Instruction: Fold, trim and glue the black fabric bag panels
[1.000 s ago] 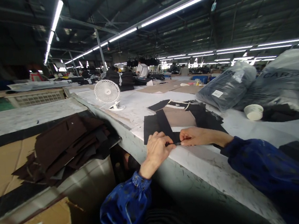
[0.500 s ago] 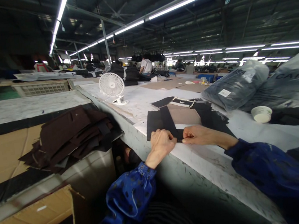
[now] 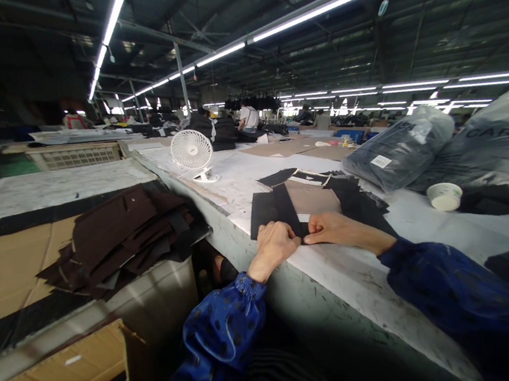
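A black fabric piece (image 3: pixel 262 209) lay flat at the near edge of the table (image 3: pixel 234 174), partly hidden by the hands. Its near border ran roughly along that edge, and the visible panel stretched away from the fingers towards the middle of the table. The left hand (image 3: pixel 274 248) covered its near left part, with the fingers curled and the thumb drawn in to them, closed on the border. The right hand (image 3: pixel 333 230) met the same border just beside it, thumb and bent forefinger pinched together on the cloth. A short stretch of black showed between the two hands, so neither was clearly nearer; how many layers the fingertips held could not be told.

Just beyond the fingers lay a taupe panel (image 3: pixel 317 199), touching the black, and past it a dark piece with pale edging (image 3: pixel 309 177). More black pieces (image 3: pixel 357 201) spread beside the right wrist, crowding that side. Farther right stood a white bowl (image 3: pixel 444 197), with a plastic-wrapped bundle (image 3: pixel 400 151) behind it. A small white fan (image 3: pixel 191 150) stood near the table's left edge, well apart from the hands. Across the gap beyond that edge, brown cut pieces (image 3: pixel 114 223) lay heaped on cardboard (image 3: pixel 17 260).
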A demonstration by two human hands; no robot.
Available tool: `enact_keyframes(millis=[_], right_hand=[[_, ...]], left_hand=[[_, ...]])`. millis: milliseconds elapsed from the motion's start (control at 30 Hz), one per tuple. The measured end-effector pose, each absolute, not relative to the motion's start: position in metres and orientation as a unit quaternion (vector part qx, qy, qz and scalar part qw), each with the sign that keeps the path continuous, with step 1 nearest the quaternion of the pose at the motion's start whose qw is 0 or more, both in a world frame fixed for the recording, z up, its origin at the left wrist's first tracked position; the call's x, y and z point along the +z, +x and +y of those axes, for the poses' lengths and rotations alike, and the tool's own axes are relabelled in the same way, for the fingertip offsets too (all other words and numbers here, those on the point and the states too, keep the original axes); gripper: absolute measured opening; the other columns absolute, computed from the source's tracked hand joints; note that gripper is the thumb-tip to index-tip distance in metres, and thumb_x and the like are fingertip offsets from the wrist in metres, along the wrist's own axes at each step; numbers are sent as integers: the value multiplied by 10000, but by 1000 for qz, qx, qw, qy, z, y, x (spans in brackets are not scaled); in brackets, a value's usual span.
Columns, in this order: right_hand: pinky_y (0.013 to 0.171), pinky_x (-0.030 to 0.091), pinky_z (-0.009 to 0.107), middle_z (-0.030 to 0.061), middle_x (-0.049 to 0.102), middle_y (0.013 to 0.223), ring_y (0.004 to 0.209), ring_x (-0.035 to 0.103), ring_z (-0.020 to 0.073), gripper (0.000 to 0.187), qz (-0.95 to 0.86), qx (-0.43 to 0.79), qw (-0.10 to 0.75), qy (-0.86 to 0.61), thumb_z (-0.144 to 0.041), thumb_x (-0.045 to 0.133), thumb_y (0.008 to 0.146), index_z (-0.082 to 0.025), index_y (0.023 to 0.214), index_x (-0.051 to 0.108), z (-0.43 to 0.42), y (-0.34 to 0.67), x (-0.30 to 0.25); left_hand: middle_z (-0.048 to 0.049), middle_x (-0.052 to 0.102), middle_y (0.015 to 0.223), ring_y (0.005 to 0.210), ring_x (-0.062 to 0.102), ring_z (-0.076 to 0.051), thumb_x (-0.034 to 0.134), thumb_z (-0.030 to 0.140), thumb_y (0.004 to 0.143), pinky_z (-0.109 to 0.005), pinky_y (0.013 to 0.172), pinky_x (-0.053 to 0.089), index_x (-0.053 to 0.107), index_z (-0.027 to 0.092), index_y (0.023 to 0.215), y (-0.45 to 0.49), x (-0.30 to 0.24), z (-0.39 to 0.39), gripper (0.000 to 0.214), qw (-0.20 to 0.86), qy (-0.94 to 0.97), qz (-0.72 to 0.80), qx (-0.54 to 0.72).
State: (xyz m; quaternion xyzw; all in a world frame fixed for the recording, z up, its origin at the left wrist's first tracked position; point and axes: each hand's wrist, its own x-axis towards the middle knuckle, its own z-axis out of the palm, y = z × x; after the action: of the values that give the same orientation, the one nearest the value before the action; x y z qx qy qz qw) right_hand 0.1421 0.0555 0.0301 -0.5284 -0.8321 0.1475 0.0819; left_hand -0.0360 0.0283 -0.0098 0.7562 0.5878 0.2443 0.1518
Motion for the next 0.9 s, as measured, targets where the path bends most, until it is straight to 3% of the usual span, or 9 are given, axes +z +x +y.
enact_keyframes(millis=[167,333,433,533,667,800,900], right_hand=[[628,423,268,63,670,817,711,587,165,185,-818,165,144,-532,-336,513,816,-163,851,569,59,156,42],[565,430,255,0,599,670,603,550,138,105,-841,282,64,-458,-176,516,738,-166,838,546,56,149,22],[592,455,267,2,586,691,613,545,133,95,-834,301,67,-457,-207,541,745,-167,830,547,57,148,16],[610,473,275,5,582,723,638,549,136,138,-822,337,71,-453,-265,580,742,-169,833,541,59,150,17],[617,473,271,1,570,752,679,545,137,201,-814,369,71,-443,-310,602,732,-170,853,523,59,151,19],[607,463,270,-7,564,733,651,536,129,222,-819,365,74,-437,-344,601,735,-170,845,517,59,150,18],[582,455,270,1,579,717,627,541,132,220,-824,331,69,-454,-363,582,753,-164,833,533,60,149,16]], left_hand=[[-79,736,860,985,631,-280,597,273,740,-420,940,402,722,196,722,-24,-12,31,148,163,754,584,251],[-73,739,850,926,653,-243,614,272,765,-363,879,455,725,178,729,-22,-13,40,151,214,763,543,279],[-48,744,826,787,667,-157,517,274,870,-256,735,496,733,161,848,-42,-13,46,245,262,765,503,307],[-54,732,944,826,650,-131,488,227,901,-234,751,490,701,146,1001,-62,-16,44,249,262,754,488,354],[-32,696,902,933,581,-191,692,283,774,-295,836,446,732,198,859,-62,-22,31,127,204,768,475,378],[-25,674,860,925,544,-213,657,362,805,-351,856,407,727,226,761,-45,-24,22,159,120,774,519,343],[-28,683,870,935,545,-219,635,366,818,-354,855,407,715,212,733,-39,-25,23,193,129,755,551,332]])
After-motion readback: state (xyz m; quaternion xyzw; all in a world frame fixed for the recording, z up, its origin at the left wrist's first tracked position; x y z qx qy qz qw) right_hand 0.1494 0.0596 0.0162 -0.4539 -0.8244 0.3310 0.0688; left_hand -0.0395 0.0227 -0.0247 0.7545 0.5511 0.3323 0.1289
